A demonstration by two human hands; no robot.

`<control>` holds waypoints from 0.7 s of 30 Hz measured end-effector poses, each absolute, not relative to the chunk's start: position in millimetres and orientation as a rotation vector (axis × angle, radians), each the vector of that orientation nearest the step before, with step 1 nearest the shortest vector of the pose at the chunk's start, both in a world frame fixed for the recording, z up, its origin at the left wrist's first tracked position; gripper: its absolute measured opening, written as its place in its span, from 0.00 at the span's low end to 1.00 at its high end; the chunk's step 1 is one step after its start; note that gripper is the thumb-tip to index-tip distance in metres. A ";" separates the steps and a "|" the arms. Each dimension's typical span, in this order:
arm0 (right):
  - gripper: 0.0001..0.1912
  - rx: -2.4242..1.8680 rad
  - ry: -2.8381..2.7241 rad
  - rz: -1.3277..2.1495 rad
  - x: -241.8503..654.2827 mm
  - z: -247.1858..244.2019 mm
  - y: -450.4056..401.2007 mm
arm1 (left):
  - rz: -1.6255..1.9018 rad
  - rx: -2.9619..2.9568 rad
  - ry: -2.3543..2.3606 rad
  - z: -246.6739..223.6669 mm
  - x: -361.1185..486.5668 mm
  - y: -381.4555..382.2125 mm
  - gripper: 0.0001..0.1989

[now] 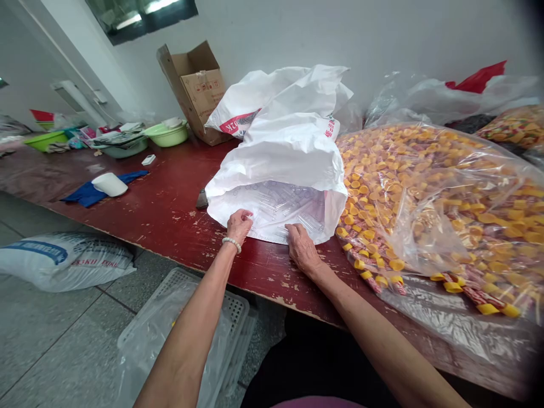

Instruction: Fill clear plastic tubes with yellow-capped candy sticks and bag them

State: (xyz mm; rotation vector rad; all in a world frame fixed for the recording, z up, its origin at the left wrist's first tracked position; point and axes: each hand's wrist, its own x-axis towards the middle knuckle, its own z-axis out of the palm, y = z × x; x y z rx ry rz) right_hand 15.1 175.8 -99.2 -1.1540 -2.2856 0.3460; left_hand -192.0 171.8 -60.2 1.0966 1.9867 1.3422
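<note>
Blue cloth (87, 194) under a white container (109, 184), well left of the white woven sack (293, 141), on the red-painted table (161, 195). Left hand (239, 225), 1 beaded bracelet at the wrist, fingers released and lying over the sack's near rim; clear plastic tubes (276, 207) inside the sack's mouth; right hand (302, 246) flat on the rim, fingers spread, grasping nothing. Bulging clear bag of yellow-capped packets (425, 198) just right of the sack.

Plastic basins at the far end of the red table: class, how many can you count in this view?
3. A bright green basin at far left, a pale green basin near the cardboard box, and a grey-green basin under papers between them. Others may be hidden.
</note>
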 end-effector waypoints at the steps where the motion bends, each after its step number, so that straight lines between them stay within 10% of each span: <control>1: 0.21 -1.144 -2.279 0.343 15.6 -100.0 174.6 | 1.310 1.135 2.026 -58.9 -192.9 174.9 0.16; 10: 0.19 -1.191 -2.177 0.260 19.4 -98.3 173.5 | 0.968 1.281 2.071 -56.8 -189.4 192.1 0.11; 21: 0.18 -0.900 -1.655 0.964 4.7 -83.6 123.7 | 1.210 1.208 1.491 -63.8 -130.4 106.7 0.17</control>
